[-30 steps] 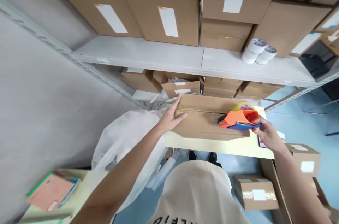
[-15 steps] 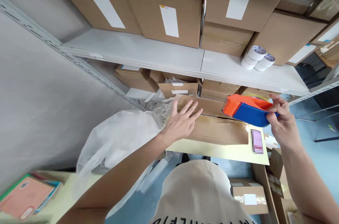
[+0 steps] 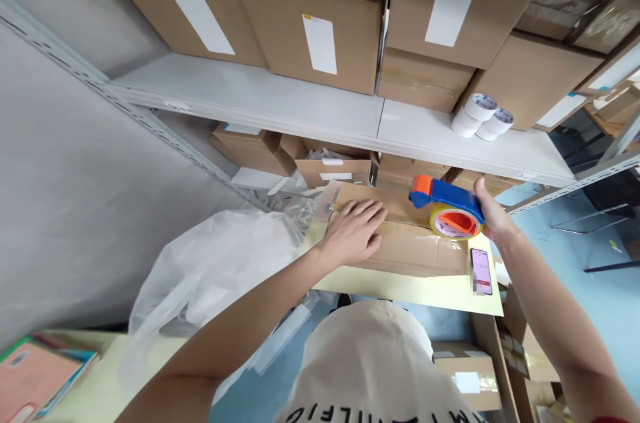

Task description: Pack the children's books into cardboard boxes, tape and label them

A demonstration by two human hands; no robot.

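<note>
A cardboard box [image 3: 415,251] lies on the pale yellow table, a seam running lengthwise across its top. Flat on the left part of that top rests my left hand [image 3: 354,229], its fingers stretched out and holding nothing. My right hand [image 3: 493,209] grips a blue and orange tape dispenser [image 3: 445,193] by its right end. A roll of yellowish tape [image 3: 456,221] sits in the dispenser and faces me. The dispenser is over the right part of the box; whether it touches the cardboard I cannot tell.
A phone [image 3: 481,271] lies right of the box on the table [image 3: 400,281]. Beyond stands a shelf [image 3: 320,103] with cardboard boxes and white tape rolls [image 3: 473,115]. At left are a white plastic bag [image 3: 210,269] and notebooks [image 3: 40,373]. More boxes [image 3: 467,376] stand at lower right.
My left hand has come down onto the box, its fingers closer together. My right hand has moved left and turned the tape dispenser over, so the tape roll now shows below its blue body.
</note>
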